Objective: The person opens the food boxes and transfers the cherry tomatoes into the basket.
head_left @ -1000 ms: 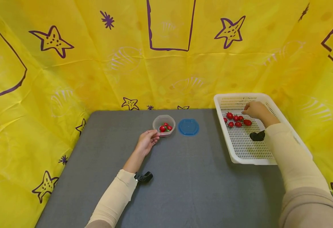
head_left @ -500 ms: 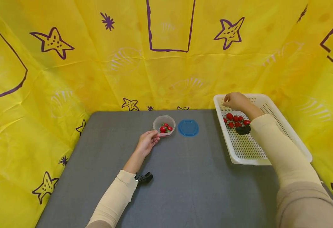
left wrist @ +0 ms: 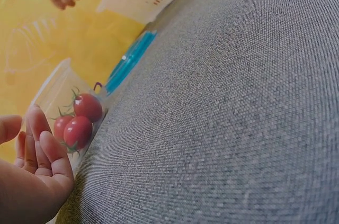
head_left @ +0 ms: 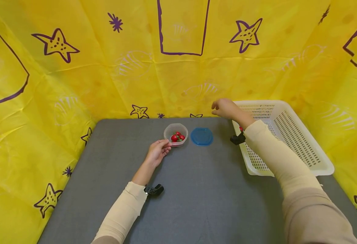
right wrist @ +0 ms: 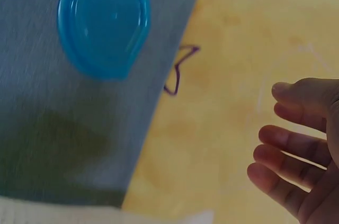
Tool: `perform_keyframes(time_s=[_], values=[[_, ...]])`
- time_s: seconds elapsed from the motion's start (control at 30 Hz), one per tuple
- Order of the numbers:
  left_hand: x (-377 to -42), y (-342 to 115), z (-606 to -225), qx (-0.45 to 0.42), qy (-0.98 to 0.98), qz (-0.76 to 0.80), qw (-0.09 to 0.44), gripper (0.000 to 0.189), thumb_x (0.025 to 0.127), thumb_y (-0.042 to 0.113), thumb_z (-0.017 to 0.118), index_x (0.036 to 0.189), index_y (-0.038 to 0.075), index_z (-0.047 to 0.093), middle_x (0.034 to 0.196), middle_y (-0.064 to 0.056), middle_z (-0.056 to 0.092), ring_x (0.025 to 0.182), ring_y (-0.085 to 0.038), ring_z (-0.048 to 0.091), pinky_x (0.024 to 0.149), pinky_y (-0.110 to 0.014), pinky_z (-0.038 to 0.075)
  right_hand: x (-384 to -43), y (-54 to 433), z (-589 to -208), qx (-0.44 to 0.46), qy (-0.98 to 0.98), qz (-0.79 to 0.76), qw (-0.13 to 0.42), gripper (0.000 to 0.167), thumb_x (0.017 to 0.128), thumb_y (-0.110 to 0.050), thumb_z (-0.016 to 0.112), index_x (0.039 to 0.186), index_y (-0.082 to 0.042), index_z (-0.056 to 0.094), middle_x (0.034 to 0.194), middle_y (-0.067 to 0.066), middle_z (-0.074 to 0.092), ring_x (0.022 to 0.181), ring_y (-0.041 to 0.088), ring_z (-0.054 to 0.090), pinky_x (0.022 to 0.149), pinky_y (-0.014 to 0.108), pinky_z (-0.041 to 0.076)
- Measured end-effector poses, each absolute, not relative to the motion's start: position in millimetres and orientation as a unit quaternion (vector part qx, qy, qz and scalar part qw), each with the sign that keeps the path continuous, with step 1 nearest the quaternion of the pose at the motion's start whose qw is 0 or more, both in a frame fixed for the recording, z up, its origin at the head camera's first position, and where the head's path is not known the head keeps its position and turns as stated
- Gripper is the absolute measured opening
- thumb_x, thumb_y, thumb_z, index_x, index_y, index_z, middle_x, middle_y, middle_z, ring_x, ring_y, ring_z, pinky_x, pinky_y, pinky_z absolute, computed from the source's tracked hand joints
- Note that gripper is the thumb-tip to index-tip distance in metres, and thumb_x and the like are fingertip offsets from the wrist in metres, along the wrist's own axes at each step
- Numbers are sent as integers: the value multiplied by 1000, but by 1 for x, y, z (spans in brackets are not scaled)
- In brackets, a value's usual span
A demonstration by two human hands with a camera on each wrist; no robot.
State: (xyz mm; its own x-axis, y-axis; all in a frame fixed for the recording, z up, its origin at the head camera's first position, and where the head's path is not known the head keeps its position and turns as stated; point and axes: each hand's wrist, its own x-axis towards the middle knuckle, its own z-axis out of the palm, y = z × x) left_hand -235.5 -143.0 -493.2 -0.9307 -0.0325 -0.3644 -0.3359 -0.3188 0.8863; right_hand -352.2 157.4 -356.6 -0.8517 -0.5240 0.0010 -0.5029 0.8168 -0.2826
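My left hand (head_left: 157, 153) holds the near rim of a small clear plastic container (head_left: 167, 130). Several red cherry tomatoes (head_left: 177, 137) with green stems lie inside; the left wrist view shows them (left wrist: 78, 131) through the wall. My right hand (head_left: 226, 108) is in the air above the table's back edge, just left of the white basket. Its fingers (right wrist: 288, 142) are loosely bent, and I see nothing between them. Flat on the table, right of the container, lies its blue lid (head_left: 201, 136). My right forearm hides most of the basket's tomatoes; one tomato (head_left: 241, 128) peeks out.
The white perforated basket (head_left: 309, 142) stands at the right of the grey table (head_left: 196, 196). A yellow patterned cloth (head_left: 178, 81) hangs behind and along both sides. Each wrist wears a black camera strap (head_left: 154, 189).
My right hand has moved left, from inside the basket across its far left corner and out over the table's back edge. The left hand and container have stayed put.
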Motion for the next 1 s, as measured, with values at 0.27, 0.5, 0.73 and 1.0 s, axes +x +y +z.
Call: perform_keyframes(time_s=[0.27,0.5,0.73,1.0], values=[[-236,-145,-494,-154,583,792,93,21,100,16,54,113,-2,55,74,6,68,68,-7,59,70,-22,48,-348,116,-367,-316,940,-126,29,27,90,-17,65,109,2,68,103,21,70,97,35,65,89,47,50],[-237,-143,-495,-154,561,808,92,5,99,10,53,100,6,55,69,6,68,62,-6,59,65,-20,46,-343,83,-381,-322,933,-142,70,28,94,-21,63,115,-3,67,111,15,70,104,30,64,91,43,51],[-238,-143,-495,-156,557,810,93,4,99,11,54,96,8,55,69,6,67,62,-6,58,65,-21,46,-337,55,-396,-344,922,-161,78,25,93,-16,65,112,-1,68,107,15,70,99,29,65,90,41,52],[-237,-144,-495,-153,564,806,93,6,99,13,55,97,7,55,70,6,68,63,-6,59,67,-22,47,-330,30,-410,-355,916,-156,101,24,93,-17,63,112,-4,69,109,14,69,98,27,64,90,39,53]])
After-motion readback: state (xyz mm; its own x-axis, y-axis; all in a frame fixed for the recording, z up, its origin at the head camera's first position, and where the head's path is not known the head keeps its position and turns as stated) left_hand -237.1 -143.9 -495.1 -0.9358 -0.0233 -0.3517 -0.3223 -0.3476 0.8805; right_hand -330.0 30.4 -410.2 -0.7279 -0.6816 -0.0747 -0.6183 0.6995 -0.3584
